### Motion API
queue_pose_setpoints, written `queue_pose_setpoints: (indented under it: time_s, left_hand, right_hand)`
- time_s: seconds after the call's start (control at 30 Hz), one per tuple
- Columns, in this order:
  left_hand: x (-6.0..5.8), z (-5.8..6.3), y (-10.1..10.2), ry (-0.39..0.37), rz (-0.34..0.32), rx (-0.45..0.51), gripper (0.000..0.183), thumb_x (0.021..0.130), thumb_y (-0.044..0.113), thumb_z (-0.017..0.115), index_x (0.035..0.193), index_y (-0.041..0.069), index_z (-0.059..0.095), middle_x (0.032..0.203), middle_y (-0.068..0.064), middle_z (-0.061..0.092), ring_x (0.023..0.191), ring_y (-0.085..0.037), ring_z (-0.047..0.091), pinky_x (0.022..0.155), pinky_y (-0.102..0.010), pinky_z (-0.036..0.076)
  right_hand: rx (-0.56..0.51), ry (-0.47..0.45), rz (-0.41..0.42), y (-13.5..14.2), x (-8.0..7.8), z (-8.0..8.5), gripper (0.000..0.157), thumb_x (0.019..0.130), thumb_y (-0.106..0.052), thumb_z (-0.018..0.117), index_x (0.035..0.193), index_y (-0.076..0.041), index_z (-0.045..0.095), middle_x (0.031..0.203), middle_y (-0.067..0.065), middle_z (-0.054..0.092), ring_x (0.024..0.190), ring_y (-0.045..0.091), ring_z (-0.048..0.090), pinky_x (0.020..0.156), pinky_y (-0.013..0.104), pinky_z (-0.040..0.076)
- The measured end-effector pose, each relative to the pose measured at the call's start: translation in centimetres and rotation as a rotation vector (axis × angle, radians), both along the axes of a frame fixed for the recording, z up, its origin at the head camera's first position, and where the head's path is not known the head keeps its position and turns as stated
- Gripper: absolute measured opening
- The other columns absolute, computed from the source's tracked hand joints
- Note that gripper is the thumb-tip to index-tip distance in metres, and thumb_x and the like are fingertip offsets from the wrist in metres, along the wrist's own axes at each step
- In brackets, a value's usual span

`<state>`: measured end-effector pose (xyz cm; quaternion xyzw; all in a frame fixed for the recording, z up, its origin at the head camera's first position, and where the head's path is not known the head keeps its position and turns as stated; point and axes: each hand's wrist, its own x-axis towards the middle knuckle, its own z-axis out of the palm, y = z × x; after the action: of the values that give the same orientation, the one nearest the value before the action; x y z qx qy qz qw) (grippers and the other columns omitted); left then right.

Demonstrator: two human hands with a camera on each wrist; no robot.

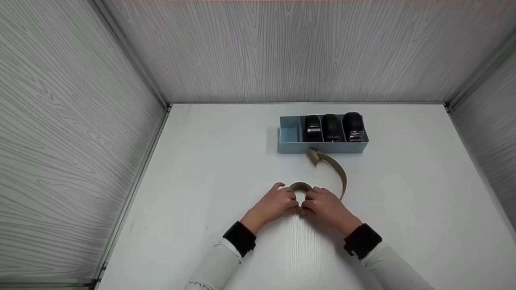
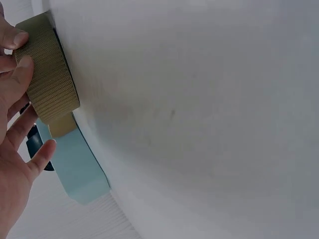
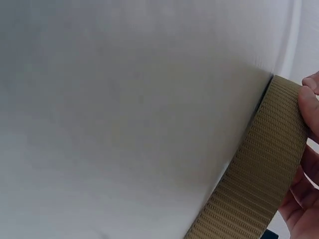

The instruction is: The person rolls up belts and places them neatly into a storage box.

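A tan woven webbing belt [image 1: 342,177] stands on edge on the white table. Part of it forms a round loop [image 1: 300,185] between both hands, and the rest curves away to a thicker tan end [image 1: 313,156] by the blue box. My left hand [image 1: 277,202] pinches the loop's left side; in the left wrist view its thumb lies on the ribbed webbing [image 2: 50,69] while other fingers spread outward. On the loop's right side, my right hand [image 1: 325,207] grips the belt with curled fingers. The right wrist view shows the webbing [image 3: 264,154] running along the table under those fingers.
Beyond the hands stands a light blue divided box [image 1: 322,148]. Rolled black belts, a left one [image 1: 313,129], a middle one [image 1: 331,128] and a right one [image 1: 353,125], sit in its compartments. Wood-grain panels [image 1: 282,52] wall the table's back and sides.
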<state>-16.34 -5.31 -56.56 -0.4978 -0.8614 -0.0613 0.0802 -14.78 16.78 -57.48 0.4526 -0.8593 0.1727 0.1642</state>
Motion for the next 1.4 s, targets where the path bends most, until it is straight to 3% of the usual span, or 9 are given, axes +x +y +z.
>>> queue_pose_setpoints:
  time_s: [0.2,0.3,0.6,0.93,1.2,1.4]
  left_hand:
    - [-0.6,0.3,-0.3,-0.047,0.02,-0.013,0.007,0.089,0.024,0.071,0.088,0.025,0.077,0.094,0.01,0.069,0.102,-0.01,0.061,0.102,-0.044,0.039]
    - [-0.6,0.4,-0.2,-0.046,0.035,-0.028,0.006,0.089,0.025,0.072,0.088,0.023,0.077,0.094,0.008,0.069,0.101,-0.011,0.062,0.101,-0.045,0.041]
    - [-0.2,0.3,0.5,-0.02,0.02,0.006,0.01,0.089,0.028,0.072,0.084,0.021,0.076,0.085,0.008,0.069,0.087,-0.012,0.064,0.096,-0.043,0.044]
    - [-0.5,0.2,0.2,-0.023,0.001,-0.011,0.013,0.089,0.015,0.069,0.084,0.024,0.077,0.09,0.011,0.071,0.09,-0.008,0.065,0.098,-0.042,0.043]
    - [-0.7,0.2,0.0,-0.037,-0.023,-0.005,0.013,0.088,0.013,0.07,0.087,0.024,0.077,0.091,0.012,0.072,0.093,-0.008,0.065,0.098,-0.042,0.042]
    - [-0.4,0.1,-0.1,-0.041,0.015,-0.011,0.008,0.09,0.018,0.071,0.09,0.022,0.077,0.092,0.009,0.07,0.093,-0.008,0.063,0.099,-0.042,0.042]
  right_hand:
    - [-0.008,-0.071,0.002,1.1,-0.7,0.6,0.014,0.073,-0.012,0.083,0.085,-0.014,0.076,0.093,0.003,0.065,0.081,0.021,0.057,0.068,0.035,0.048]
    - [0.0,-0.083,0.005,1.0,-0.7,0.5,0.011,0.075,-0.011,0.082,0.084,-0.015,0.075,0.091,0.002,0.064,0.08,0.021,0.056,0.069,0.033,0.047]
    - [0.067,0.047,-0.062,-0.1,0.2,0.2,0.011,0.076,-0.02,0.079,0.081,-0.015,0.071,0.082,0.002,0.06,0.069,0.022,0.051,0.061,0.033,0.044]
    - [0.146,-0.155,-0.073,0.7,-0.3,1.5,0.013,0.08,-0.001,0.076,0.086,-0.012,0.072,0.097,0.002,0.062,0.069,0.016,0.058,0.061,0.033,0.046]
    - [0.108,-0.014,-0.038,1.0,-1.2,0.4,0.013,0.075,-0.007,0.076,0.085,-0.015,0.074,0.095,0.0,0.061,0.071,0.016,0.056,0.06,0.032,0.041]
    - [0.078,0.005,-0.018,0.9,-1.1,0.2,0.011,0.075,-0.006,0.076,0.082,-0.015,0.075,0.091,0.002,0.06,0.074,0.018,0.052,0.063,0.031,0.043]
